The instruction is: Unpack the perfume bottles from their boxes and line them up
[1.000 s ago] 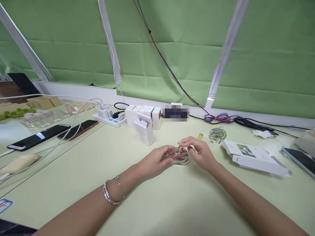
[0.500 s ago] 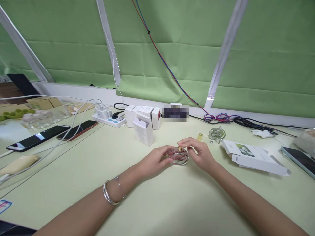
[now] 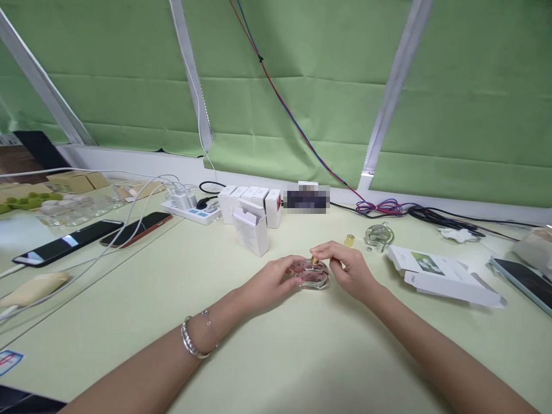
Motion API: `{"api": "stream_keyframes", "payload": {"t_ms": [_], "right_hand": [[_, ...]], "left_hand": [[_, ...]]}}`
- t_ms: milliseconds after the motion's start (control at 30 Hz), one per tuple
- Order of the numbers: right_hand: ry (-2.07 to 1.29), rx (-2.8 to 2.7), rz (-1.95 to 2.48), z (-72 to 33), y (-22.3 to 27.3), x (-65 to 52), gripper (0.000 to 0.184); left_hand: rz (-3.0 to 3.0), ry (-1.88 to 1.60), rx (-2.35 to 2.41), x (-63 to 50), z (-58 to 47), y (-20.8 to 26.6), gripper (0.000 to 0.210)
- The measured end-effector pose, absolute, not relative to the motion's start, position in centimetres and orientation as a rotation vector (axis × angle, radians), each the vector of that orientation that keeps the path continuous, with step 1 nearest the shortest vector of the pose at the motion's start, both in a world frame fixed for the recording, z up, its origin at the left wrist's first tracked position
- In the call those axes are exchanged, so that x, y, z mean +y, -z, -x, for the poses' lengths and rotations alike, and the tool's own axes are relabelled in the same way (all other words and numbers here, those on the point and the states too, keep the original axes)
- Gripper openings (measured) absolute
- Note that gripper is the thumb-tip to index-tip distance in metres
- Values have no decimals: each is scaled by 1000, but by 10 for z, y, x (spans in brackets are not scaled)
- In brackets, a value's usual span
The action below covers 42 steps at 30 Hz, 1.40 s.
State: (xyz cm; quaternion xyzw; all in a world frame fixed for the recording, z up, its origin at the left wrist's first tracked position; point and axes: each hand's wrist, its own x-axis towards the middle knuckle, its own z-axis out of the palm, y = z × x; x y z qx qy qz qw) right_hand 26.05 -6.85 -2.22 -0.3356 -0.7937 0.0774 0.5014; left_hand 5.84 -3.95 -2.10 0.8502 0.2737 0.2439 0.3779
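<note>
Two bare hands at a rounded, clear glass bottle with a pinkish tint, resting on a pale yellow-green tabletop.

The left hand has its grip closed on the bottle's left side; the right hand curls in from the right, fingertips at the gold-coloured neck piece on top, though whether its grip pinches that piece cannot be told. Beyond the bottle to the right are a small translucent yellow cylinder and a rounded, greenish clear glass bottle; right of it lies an opened white cardboard carton with a green picture. Beyond the bottle to the left stands an open white cardboard box, before a row of closed white boxes. Well left of the bottle are a white power strip and a black smartphone.
</note>
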Motion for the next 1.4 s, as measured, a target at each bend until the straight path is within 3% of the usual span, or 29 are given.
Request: {"api": "stream_keyframes", "payload": {"t_ms": [467,533,667,733,867,933,1167,1400], "right_hand": [[-226,-1909,882,-261,24,-73,35],[-277,-1895,934,-260,27,-76,35],[-469,-1937,1098,-258,37,-79,57],[-582,-1971,1154,-256,41,-78,53],[-658,-1975,1141,-253,42,-77,23],[-655,-1934,1147,-253,39,-76,18],[-536,-1585,1125,-262,23,-68,32],[-542,-1372,877,-258,3,-73,35]], "left_hand": [[-2271,-601,710,-39,-58,24,31],[-2384,-774,760,-38,-57,23,39],[-2384,-1651,1092,-22,-42,15,61],[-2266,-1819,1290,-5,-28,9,74],[-2183,-1447,1463,27,0,7,71],[-2151,-1284,1441,34,5,10,65],[-2153,-1196,1251,23,-9,8,68],[-2151,-1165,901,4,-23,5,20]]}}
